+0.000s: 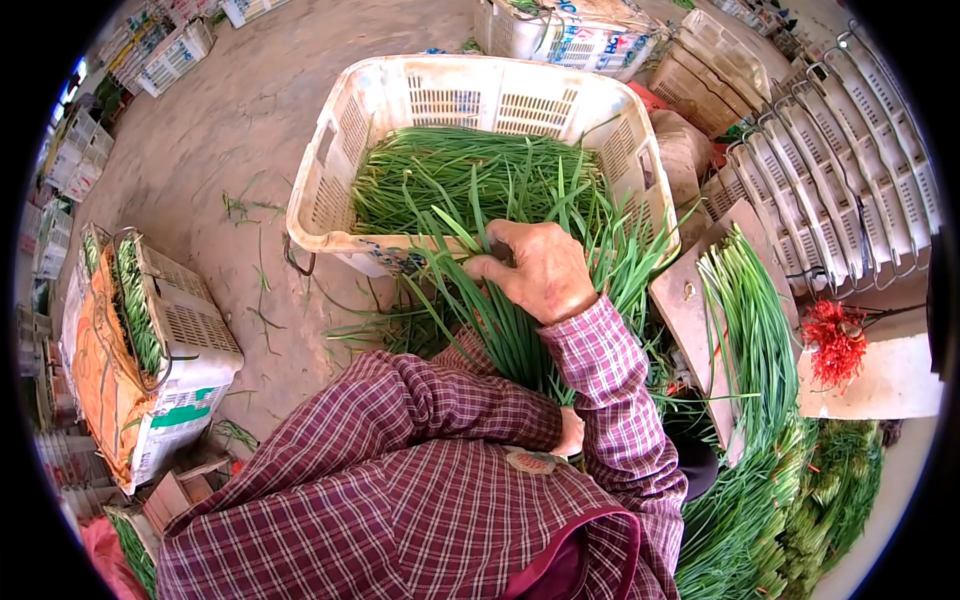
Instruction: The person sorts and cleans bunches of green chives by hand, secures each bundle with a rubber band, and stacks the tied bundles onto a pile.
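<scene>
A bunch of long green stalks (pixel 510 335) slants down from the front rim of a white plastic crate (pixel 370 243) toward my lap. My right hand (pixel 545 272) is closed around its upper part, thumb and fingers pinching some leaves. Lower down, my left hand (pixel 571 434) is at the bunch's lower end, mostly covered by the sleeves, its fingers hidden. Inside the crate lie many green stalks (pixel 470 180), laid mostly sideways. To the right, another bundle (pixel 748 330) rests on a slanted board (pixel 690 310).
A crate with an orange cover (pixel 105 380) stands at left. Nested white crates (pixel 830 170) rise at right, near red ties (pixel 835 343). Piled green bundles (pixel 750 530) lie at lower right. More crates (pixel 570 35) stand beyond. Loose stalks litter the floor (pixel 220 150).
</scene>
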A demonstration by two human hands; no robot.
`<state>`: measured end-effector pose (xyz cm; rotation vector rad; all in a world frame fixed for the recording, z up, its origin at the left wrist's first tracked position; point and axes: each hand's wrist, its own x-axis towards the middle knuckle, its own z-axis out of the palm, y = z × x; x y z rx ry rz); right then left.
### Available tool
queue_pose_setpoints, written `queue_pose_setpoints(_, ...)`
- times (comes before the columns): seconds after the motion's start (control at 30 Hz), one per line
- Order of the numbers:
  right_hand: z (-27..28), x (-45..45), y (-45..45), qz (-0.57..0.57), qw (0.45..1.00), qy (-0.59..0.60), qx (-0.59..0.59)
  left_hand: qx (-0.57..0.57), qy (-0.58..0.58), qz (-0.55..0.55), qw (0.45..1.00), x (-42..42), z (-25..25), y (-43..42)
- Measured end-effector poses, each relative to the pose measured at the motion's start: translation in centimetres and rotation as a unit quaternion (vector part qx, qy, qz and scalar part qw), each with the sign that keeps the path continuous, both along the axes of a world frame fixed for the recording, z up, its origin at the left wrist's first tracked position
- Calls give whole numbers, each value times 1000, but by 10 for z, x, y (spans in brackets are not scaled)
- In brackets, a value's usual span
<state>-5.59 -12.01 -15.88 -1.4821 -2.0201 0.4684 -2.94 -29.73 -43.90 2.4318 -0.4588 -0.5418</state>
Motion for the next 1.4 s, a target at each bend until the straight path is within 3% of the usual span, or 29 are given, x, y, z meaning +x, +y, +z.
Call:
queue_pose_setpoints(0.1, 5, -3, -2, -23, 999, -31, -14, 11, -12, 6, 1000, 9, 6, -6)
queue_pose_setpoints(0.3, -14, -10, 0, -80, 991, -4, 108, 14, -7, -9, 1000, 8, 12, -10)
queue_pose_setpoints(0.37, -29, -7, 11, -144, 972, 139, 120, 16, -3, -10, 1000, 6, 11, -9)
queue_pose_setpoints(0.43, -1, -4, 23, -180, 950, 220, 128, 16, 1, -16, 1000, 4, 7, -11)
queue_pose_setpoints(0.5, 32, -6, 25, -134, 944, 263, 149, 17, 5, -20, 1000, 0, 7, -10)
queue_pose_setpoints(0.53, 39, -13, 24, -56, 934, 312, 162, 19, 6, -20, 1000, 0, 11, -8)
queue_pose_setpoints(0.63, 48, -32, -4, 201, 965, 143, 88, 21, 2, -32, 999, -2, 15, -7)
queue_pose_setpoints(0.7, 49, -41, -32, 197, 976, 54, 72, 23, -7, -42, 999, -4, 19, -7)
queue_pose_setpoints(0.8, 55, -4, -43, 87, 976, 46, 195, 41, -54, -65, 996, -6, 24, 4)
queue_pose_setpoints(0.83, 76, 13, -60, 8, 990, 47, 130, 54, -149, -83, 984, -1, 21, 10)
queue_pose_setpoints(0.87, 89, 35, -74, -24, 984, 65, 166, 54, -242, -88, 965, -2, 46, 20)
queue_pose_setpoints(0.9, 107, 50, -95, -82, 973, 80, 202, 28, -331, -46, 942, -14, 101, 39)
queue_pose_setpoints(0.93, 107, 64, -113, -143, 949, 170, 223, 23, -203, -53, 977, -20, 191, 58)
queue_pose_setpoints(0.97, 114, 76, -134, -186, 921, 215, 268, -30, -93, 6, 995, -13, 234, 70)
queue_pose_setpoints(1.03, 120, 109, -173, -269, 862, 206, 378, -2, -141, 44, 989, -3, 301, 102)
queue_pose_setpoints(1.07, 120, 114, -191, -306, 830, 249, 395, -157, -230, 70, 958, -4, 322, 129)
queue_pose_setpoints(1.13, 112, 123, -221, -357, 783, 285, 422, -297, -278, 235, 883, -4, 363, 169)
queue_pose_setpoints(1.17, 105, 124, -232, -349, 796, 277, 410, -85, -284, 299, 907, -9, 408, 193)
queue_pose_setpoints(1.2, 94, 125, -239, -370, 798, 273, 390, -333, -304, 217, 866, -5, 401, 258)
queue_pose_setpoints(1.23, 83, 125, -245, -390, 799, 271, 370, -498, -326, 213, 774, -4, 445, 243)
queue_pose_setpoints(1.3, 67, 121, -255, -343, 817, 332, 323, -546, -400, 320, 663, -11, 474, 258)
queue_pose_setpoints(1.37, 54, 124, -258, -349, 823, 364, 261, -558, -445, 307, 629, -2, 491, 296)
queue_pose_setpoints(1.4, 49, 123, -259, -366, 830, 349, 237, -563, -410, 327, 639, -4, 496, 310)
